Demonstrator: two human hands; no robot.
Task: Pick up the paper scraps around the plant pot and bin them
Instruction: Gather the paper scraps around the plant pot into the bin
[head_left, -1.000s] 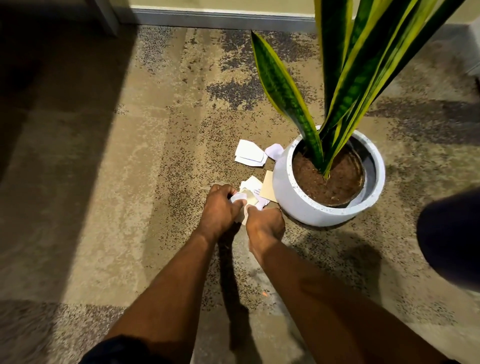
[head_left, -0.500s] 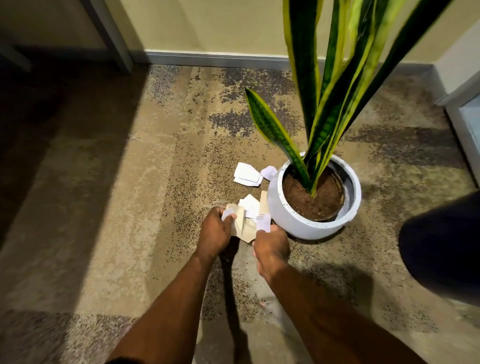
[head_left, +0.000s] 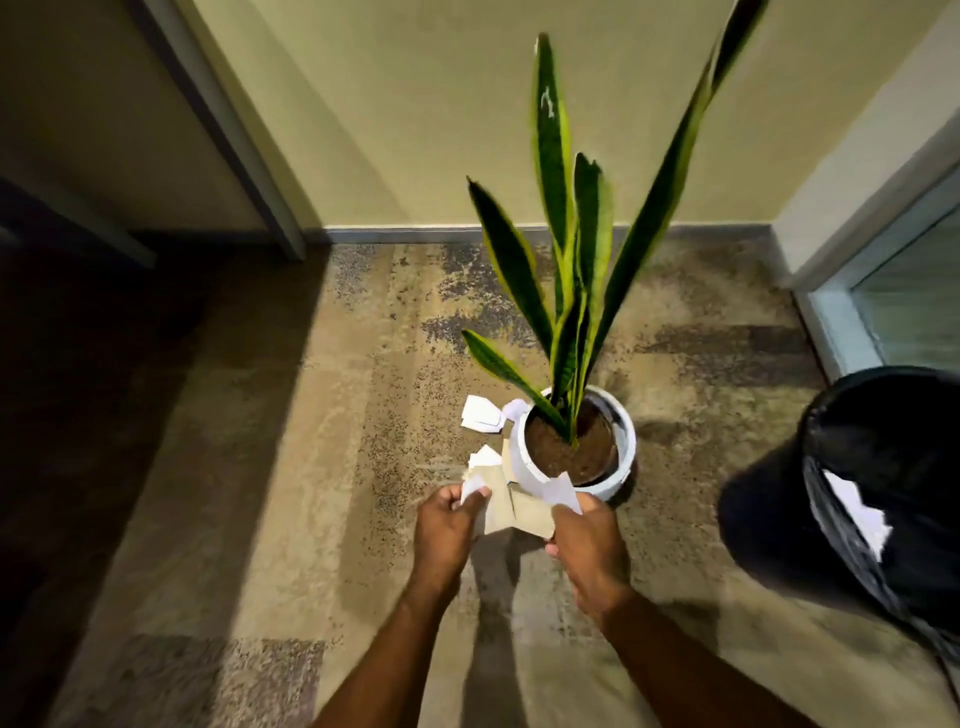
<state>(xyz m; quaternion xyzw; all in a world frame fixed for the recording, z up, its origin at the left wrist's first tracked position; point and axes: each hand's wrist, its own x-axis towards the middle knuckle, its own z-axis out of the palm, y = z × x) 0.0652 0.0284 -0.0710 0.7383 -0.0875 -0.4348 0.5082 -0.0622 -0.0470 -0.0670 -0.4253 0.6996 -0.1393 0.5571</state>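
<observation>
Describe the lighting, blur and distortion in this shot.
Head view: dim warm light, with deep shadow over the left of the carpet; the left hand, right hand and the paper scraps they grip are slightly motion-blurred; the wide angle slants the grey frame and stretches the black bin at the right edge.

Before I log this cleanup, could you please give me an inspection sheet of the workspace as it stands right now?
Surface: patterned carpet, shadowed on the left.
Job's things: white plant pot holding soil and a tall plant; held scraps, white and tan, beside the pot; loose scraps on the carpet left of the pot; black-lined bin at right, white paper inside.
Clutter: nothing seen.
Fingers: left hand and right hand both grip the held scraps.
Cables: nothing seen.
Surroundings: wall, skirting, glass door at right.
</observation>
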